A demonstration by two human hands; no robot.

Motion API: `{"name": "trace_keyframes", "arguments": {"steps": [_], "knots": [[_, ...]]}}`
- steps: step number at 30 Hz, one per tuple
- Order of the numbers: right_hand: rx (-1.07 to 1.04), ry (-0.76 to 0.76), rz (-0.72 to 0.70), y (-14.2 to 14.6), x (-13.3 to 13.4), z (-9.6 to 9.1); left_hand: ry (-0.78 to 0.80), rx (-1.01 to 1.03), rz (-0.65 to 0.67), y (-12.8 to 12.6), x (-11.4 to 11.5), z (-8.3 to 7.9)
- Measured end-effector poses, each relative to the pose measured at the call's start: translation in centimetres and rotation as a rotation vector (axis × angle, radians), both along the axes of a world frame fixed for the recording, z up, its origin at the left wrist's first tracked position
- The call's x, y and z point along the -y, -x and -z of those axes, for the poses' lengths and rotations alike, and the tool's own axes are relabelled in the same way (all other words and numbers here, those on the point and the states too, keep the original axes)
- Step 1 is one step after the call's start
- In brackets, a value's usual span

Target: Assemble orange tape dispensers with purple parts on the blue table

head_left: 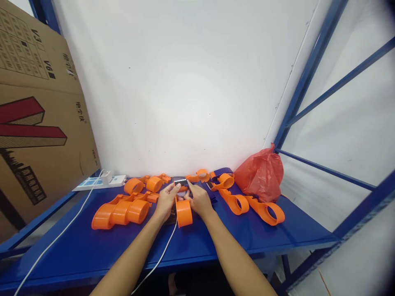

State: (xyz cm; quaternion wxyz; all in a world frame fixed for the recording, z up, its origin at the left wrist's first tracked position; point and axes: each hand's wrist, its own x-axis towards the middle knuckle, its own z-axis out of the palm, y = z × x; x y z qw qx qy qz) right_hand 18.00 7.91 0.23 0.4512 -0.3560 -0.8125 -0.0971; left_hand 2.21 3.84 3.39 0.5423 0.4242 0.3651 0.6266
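Note:
Near the middle of the table my left hand (pixel 167 200) is closed around the side of an orange plastic holder with a ring (pixel 184 213), its thumb lying toward the top. My right hand (pixel 199 200) grips the same holder from the other side, its index finger touching a dark glossy piece (pixel 180 182) at the holder's far end. Fingers hide much of the join between the two. A white cable (pixel 166 246) runs up from below to the holder. Dark fabric straps (pixel 211 195) lie just right of my right hand.
Several similar orange ring parts (pixel 120 211) stand left on the blue table (pixel 77 250); more orange parts (pixel 237 203) lie right. A red plastic bag (pixel 261 172) sits back right. A power strip (pixel 117 181) and a large cardboard box (pixel 46 123) are left.

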Motion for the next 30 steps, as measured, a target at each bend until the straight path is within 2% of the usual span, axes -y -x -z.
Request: {"name": "trace_keyframes", "arguments": {"steps": [6,16,22,30], "knots": [[-0.009,-0.014,0.049,0.5,0.3,0.2,0.026,0.001,0.022,0.0,0.0,0.0],[-0.021,-0.033,0.002,0.3,0.3,-0.2,0.019,0.034,0.03,0.3,-0.4,0.4],[-0.102,0.024,-0.081,-0.7,0.7,-1.3,0.025,-0.019,-0.024,0.4,-0.3,0.3],[-0.125,0.116,-0.066,-0.4,1.1,-1.6,0.016,-0.119,-0.052,0.6,-0.2,0.3]]}}
